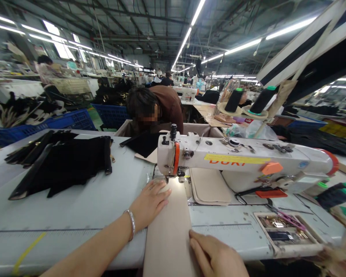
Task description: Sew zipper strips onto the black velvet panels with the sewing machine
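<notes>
A long beige fabric strip (168, 242) runs from the front table edge up under the needle of a white sewing machine (294, 156). My left hand (150, 202) lies flat with fingers stretched on the strip's left side, close beside the presser foot; a silver bangle is on the wrist. Lower down, my right hand (216, 256) has its fingers together at the strip's right edge, gripping it; part of that grip is hidden. Under the machine arm, stacked beige pieces (210, 186) lie right of the needle. Light falls on the strip by the foot.
Black fabric pieces with zippers (75, 157) lie on the left of the table. A tray of metal parts (286, 234) and purple-handled scissors (291, 220) sit at right. Behind the machine, a person in brown (167, 104) bends down. Thread cones (233, 100) stand at back right.
</notes>
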`<control>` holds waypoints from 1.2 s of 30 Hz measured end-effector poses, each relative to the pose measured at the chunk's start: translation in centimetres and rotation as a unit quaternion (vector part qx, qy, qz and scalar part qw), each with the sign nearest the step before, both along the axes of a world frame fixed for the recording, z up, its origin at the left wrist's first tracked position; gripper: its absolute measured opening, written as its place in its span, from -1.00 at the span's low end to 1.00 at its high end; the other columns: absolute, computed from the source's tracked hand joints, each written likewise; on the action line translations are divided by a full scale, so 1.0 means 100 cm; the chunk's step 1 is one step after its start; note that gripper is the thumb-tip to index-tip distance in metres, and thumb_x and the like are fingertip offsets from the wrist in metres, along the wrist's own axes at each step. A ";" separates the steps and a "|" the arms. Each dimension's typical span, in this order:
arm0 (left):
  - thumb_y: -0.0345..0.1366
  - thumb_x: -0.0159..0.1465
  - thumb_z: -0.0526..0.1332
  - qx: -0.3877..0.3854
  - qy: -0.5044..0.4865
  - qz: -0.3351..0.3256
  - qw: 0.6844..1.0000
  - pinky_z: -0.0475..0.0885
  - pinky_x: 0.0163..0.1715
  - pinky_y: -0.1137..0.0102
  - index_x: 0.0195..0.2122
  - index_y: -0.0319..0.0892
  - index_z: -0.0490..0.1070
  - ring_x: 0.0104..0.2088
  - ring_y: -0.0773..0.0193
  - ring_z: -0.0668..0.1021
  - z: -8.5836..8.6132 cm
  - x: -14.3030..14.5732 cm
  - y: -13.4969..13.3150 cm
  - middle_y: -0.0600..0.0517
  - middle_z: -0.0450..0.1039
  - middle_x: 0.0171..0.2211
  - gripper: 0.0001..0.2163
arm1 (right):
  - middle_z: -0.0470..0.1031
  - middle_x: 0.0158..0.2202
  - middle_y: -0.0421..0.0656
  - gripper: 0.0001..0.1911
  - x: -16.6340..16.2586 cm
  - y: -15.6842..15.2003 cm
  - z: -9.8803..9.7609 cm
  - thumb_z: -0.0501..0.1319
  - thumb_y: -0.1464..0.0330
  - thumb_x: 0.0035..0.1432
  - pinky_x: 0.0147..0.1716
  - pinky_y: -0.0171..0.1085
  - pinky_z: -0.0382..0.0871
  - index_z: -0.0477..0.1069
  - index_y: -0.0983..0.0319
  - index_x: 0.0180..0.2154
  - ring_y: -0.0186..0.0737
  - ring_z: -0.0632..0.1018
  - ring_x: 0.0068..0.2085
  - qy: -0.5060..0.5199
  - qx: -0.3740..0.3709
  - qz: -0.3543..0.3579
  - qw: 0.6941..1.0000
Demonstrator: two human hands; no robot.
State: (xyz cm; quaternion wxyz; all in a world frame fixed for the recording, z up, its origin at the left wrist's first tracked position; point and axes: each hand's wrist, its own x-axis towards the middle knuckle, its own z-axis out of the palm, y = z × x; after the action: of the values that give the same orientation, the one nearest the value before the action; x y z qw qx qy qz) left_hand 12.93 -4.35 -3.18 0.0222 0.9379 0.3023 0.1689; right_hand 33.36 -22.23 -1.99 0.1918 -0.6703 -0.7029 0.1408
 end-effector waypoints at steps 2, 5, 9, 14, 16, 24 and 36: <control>-0.29 0.38 0.14 -0.011 0.006 -0.007 1.000 0.20 0.27 -0.02 0.18 -0.09 0.35 0.25 0.02 0.33 0.006 -0.001 -0.001 -0.13 0.31 0.22 -0.65 | 0.56 -0.30 -0.12 -0.66 -0.001 0.034 0.014 -0.01 0.30 0.39 -0.23 -0.16 0.53 0.55 0.08 -0.15 -0.10 0.60 -0.27 -0.067 0.055 0.025 0.996; -0.26 0.42 0.05 -0.061 0.014 -0.035 0.997 0.23 0.27 0.11 0.22 -0.05 0.31 0.23 0.14 0.37 0.024 -0.031 0.012 -0.06 0.36 0.20 -0.65 | 0.48 0.01 -0.03 -0.70 -0.014 0.081 0.017 0.08 0.38 0.33 0.05 0.00 0.40 0.44 0.16 0.05 0.01 0.50 0.01 -0.114 0.134 0.083 0.981; -0.22 0.38 0.05 -0.043 0.014 0.202 0.978 0.07 0.32 0.07 0.19 -0.05 0.35 0.26 0.10 0.34 0.051 -0.126 0.052 -0.02 0.35 0.22 -0.63 | 0.31 0.22 -0.07 -0.54 -0.023 0.111 -0.002 0.09 0.39 0.32 0.21 0.06 0.24 0.26 0.13 0.23 0.02 0.35 0.20 -0.129 0.172 0.107 0.971; -0.08 0.16 0.26 -0.060 0.020 0.405 0.912 0.38 0.10 0.19 0.01 -0.20 0.49 0.08 -0.07 0.51 0.071 -0.217 0.088 -0.16 0.47 0.09 -0.55 | 0.31 0.23 -0.10 -0.53 -0.018 0.111 -0.013 0.07 0.37 0.33 0.21 0.06 0.23 0.25 0.10 0.24 -0.01 0.34 0.21 -0.128 0.182 0.103 0.970; -0.03 0.23 0.17 -0.069 0.013 0.430 0.900 0.45 -0.03 0.25 -0.12 -0.18 0.54 -0.07 -0.02 0.59 0.084 -0.224 0.090 -0.10 0.56 -0.05 -0.63 | 0.32 0.22 -0.09 -0.54 -0.017 0.110 -0.011 0.07 0.37 0.33 0.21 0.06 0.22 0.26 0.11 0.24 -0.01 0.34 0.20 -0.124 0.181 0.105 0.970; -0.10 0.43 -0.01 0.044 -0.080 0.275 0.957 0.33 0.15 0.20 0.15 -0.04 0.34 0.07 0.14 0.49 0.109 -0.166 -0.004 0.07 0.44 0.11 -0.65 | 0.37 0.16 -0.12 -0.59 -0.025 0.109 0.006 0.08 0.37 0.35 0.09 -0.03 0.25 0.29 0.08 0.21 -0.05 0.39 0.10 -0.109 0.150 0.082 0.979; -0.11 0.30 0.15 -0.025 0.039 0.227 0.973 0.39 -0.03 0.10 -0.07 -0.27 0.45 -0.07 -0.05 0.51 0.020 -0.094 0.066 -0.22 0.45 -0.13 -0.66 | 0.34 0.17 -0.13 -0.59 -0.027 0.108 0.008 0.11 0.33 0.36 0.09 -0.08 0.15 0.24 0.09 0.21 -0.08 0.30 0.17 -0.100 0.143 0.065 0.983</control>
State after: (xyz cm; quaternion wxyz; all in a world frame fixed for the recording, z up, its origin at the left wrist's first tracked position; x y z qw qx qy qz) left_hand 3.52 2.27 -1.18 -0.0049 0.8497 0.5122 0.1249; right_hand 30.61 -11.44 -1.19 0.2051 -0.5993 -0.7736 -0.0166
